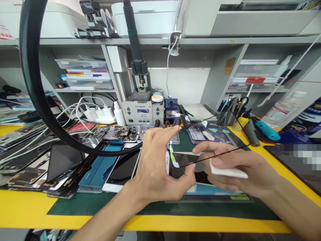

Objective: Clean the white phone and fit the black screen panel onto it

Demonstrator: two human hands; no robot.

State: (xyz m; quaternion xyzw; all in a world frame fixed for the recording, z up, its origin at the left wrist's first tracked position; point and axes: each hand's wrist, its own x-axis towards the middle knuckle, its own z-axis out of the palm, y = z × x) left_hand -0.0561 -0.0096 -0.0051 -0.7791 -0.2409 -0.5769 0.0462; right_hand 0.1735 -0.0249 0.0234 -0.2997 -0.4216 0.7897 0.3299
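Observation:
My left hand (pixel 160 167) grips a clear glass phone cover (pixel 212 135) with a thin black border, thumb on one long edge and fingers on the other. The glass is held tilted above the bench, and the surroundings show through it. A folded white wipe (pixel 229 171) is pinched in my right hand (pixel 240 164), its fingers close behind the glass; whether they touch it I cannot tell. Below both hands lies a white-framed phone (pixel 180 159) with a dark screen, partly covered by them.
A green mat (pixel 155 209) covers part of the yellow bench (pixel 22 204). Phones and screens are stacked left, beside a blue phone back (pixel 101 167). A grey repair station (pixel 140 112) stands behind. A black ring (pixel 32 83) hangs close on the left. Pens and bottles stand right.

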